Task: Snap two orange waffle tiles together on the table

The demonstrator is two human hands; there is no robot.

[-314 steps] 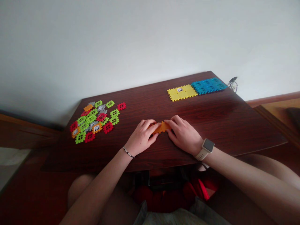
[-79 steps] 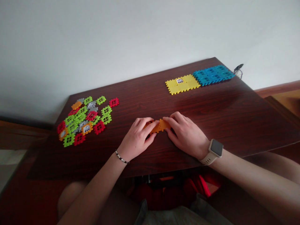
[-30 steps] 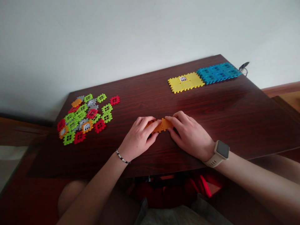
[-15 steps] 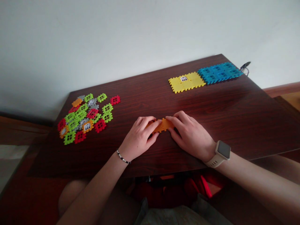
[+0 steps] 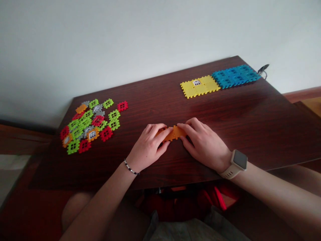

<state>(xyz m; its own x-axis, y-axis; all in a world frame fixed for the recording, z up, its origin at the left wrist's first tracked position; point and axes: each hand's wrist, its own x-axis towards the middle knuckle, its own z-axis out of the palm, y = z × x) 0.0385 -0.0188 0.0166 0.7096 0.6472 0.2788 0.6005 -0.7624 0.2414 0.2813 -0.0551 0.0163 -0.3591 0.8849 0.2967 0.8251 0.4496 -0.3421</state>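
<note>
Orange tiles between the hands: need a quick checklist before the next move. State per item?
1. Left hand and right hand both on the orange tiles: ok.
2. Orange tiles fully joined: cannot tell, fingers cover part of the join.
3. Loose tile pile apart from the left hand: ok.
4. Yellow tiles and blue tiles apart from both hands: ok.
5. Orange tiles away from the near edge of the table: ok.
</note>
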